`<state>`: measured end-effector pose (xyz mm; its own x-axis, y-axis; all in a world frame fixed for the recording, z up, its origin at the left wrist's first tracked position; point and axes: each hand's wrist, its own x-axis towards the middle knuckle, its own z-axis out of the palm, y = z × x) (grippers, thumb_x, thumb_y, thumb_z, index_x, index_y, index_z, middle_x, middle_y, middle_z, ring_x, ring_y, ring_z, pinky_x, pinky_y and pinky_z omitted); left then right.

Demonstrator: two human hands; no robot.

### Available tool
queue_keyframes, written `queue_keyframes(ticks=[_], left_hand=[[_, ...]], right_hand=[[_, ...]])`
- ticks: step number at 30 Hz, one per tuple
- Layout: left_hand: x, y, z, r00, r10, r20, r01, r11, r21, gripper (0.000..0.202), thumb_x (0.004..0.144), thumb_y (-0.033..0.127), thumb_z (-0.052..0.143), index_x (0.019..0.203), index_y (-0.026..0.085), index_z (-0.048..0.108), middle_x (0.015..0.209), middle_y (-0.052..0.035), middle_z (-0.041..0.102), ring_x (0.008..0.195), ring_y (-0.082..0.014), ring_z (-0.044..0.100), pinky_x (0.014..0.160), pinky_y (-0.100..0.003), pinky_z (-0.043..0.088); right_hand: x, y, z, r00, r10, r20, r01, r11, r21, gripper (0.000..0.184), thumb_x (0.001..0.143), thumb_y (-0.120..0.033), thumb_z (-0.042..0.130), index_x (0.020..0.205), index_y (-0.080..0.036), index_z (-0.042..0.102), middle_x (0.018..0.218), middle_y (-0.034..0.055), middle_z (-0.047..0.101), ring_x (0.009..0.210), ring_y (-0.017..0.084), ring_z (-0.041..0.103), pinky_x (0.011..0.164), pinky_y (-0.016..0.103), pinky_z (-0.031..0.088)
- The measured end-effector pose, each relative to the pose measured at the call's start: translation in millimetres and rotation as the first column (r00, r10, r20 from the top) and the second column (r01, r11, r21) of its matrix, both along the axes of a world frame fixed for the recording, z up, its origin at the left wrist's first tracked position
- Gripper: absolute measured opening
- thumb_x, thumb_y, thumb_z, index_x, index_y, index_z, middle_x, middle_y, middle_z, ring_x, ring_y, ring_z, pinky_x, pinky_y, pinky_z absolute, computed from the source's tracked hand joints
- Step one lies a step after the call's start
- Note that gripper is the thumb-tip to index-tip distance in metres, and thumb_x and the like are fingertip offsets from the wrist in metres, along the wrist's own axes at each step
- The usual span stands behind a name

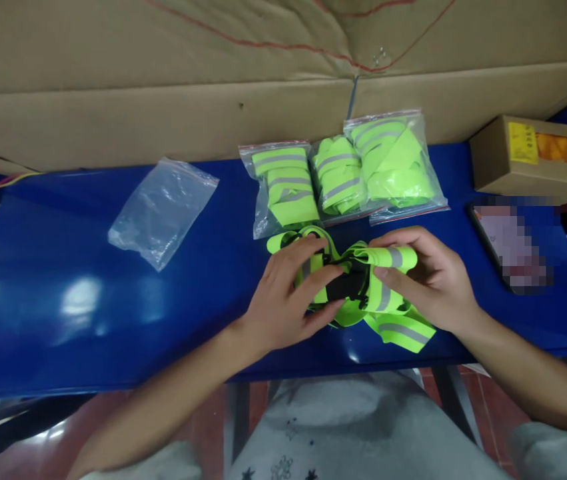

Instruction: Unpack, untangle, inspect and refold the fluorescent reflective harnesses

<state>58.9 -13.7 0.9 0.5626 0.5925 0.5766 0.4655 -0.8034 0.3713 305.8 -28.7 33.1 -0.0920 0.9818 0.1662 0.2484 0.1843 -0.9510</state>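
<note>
Partly hidden, the reflective strap (379, 295) is gripped by left hand (283, 297) and right hand (440, 287).

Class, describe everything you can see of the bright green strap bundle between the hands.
The strap bundle is neon yellow-green, its bands grey-striped and fabric-like. A black piece, its kind unclear, shows near the middle. Loosely folded, it has loops at both sides and a flat end jutting out at the near right. It is over the blue table, in front of the bagged straps; the left hand and right hand grip it.
</note>
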Motion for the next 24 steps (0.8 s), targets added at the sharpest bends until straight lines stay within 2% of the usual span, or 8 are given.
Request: queue_keyframes(ticks=[2,7,11,16,20,24], left_hand=[[-0.2,1.5,-2.0,1.0,0.009,0.0,-0.009,1.0,-0.024,0.044,0.09,0.031,0.076,0.129,0.02,0.059,0.138,-0.0189,0.061,0.133,-0.0304,0.061,0.106,-0.044,0.056],[-1.1,1.2,-1.5,1.0,0.005,0.013,-0.006,0.999,0.035,0.037,0.089,0.034,0.075,0.121,0.021,0.062,0.128,-0.0149,0.067,0.119,-0.0275,0.067,0.096,-0.041,0.059],[1.4,-0.6,1.0,0.999,-0.018,0.03,0.017,0.999,0.045,0.037,0.089,0.034,0.075,0.12,0.022,0.061,0.124,-0.0131,0.071,0.113,-0.0266,0.069,0.093,-0.04,0.059],[1.6,0.0,3.7,0.999,-0.032,-0.008,0.032,0.999,0.007,0.039,0.091,0.035,0.076,0.124,0.023,0.061,0.128,-0.0136,0.07,0.116,-0.0258,0.07,0.092,-0.038,0.061],[-0.2,-1.6,1.5,1.0,-0.021,-0.001,0.021,0.999,0.033,0.036,0.087,0.035,0.077,0.118,0.022,0.064,0.122,-0.0127,0.072,0.106,-0.0268,0.071,0.086,-0.039,0.059],[-2.3,-1.8,-1.5,1.0,-0.031,0.002,0.031,0.998,0.054,0.033,0.086,0.037,0.077,0.114,0.023,0.067,0.119,-0.0113,0.073,0.1,-0.0265,0.07,0.084,-0.04,0.058]], right_hand=[[-1.8,-1.2,-1.7,1.0,0.015,-0.014,-0.016,1.0,-0.011,0.022,0.09,-0.022,0.079,0.109,-0.027,0.069,0.098,0.0012,0.074,0.078,0.015,0.069,0.06,0.025,0.057],[-3.5,-5.0,-5.0,1.0,0.028,-0.002,-0.028,0.999,-0.024,0.024,0.089,-0.024,0.079,0.11,-0.028,0.069,0.102,0.0028,0.074,0.085,0.018,0.07,0.061,0.027,0.058],[-2.7,-6.9,-3.9,0.999,0.031,0.038,-0.031,0.999,-0.014,0.021,0.09,-0.024,0.077,0.109,-0.028,0.07,0.101,0.0044,0.074,0.09,0.021,0.07,0.06,0.028,0.057],[-0.2,-7.3,-2.0,0.999,0.009,0.039,-0.009,1.0,-0.007,0.023,0.086,-0.016,0.076,0.106,-0.028,0.071,0.103,0.0043,0.074,0.097,0.023,0.072,0.064,0.029,0.058],[-0.8,-9.1,-5.1,0.997,0.066,0.046,-0.068,0.997,0.024,0.031,0.084,-0.009,0.073,0.108,-0.028,0.068,0.105,0.0033,0.074,0.099,0.022,0.072,0.068,0.029,0.058],[-1.5,-10.0,-6.9,0.994,0.09,0.057,-0.092,0.995,0.03,0.031,0.084,-0.009,0.073,0.109,-0.027,0.067,0.103,0.0031,0.073,0.1,0.022,0.072,0.07,0.03,0.058]])
